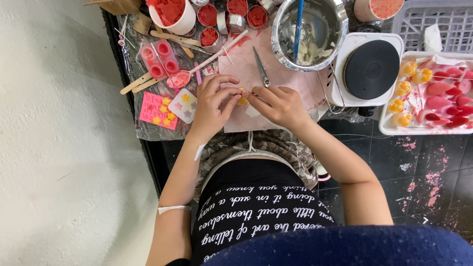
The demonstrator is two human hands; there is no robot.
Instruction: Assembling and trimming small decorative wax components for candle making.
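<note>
My left hand (213,101) and my right hand (277,103) meet over a pink sheet (290,81) on the work surface. Between their fingertips they pinch a small yellow wax piece (242,100) with a thin wick running across it. Both hands are closed on it. Scissors (261,68) lie just beyond my fingers. Left of my left hand sits a clear mould (183,105) with yellow stars and a pink mould (157,110) with several yellow shapes.
A metal pot (309,30) with white wax and a blue stirrer stands at the back. An electric hotplate (370,69) is at the right, beside a white tray (429,96) of yellow and red wax pieces. Tins of red wax (208,15) and wooden sticks (143,83) lie at the left.
</note>
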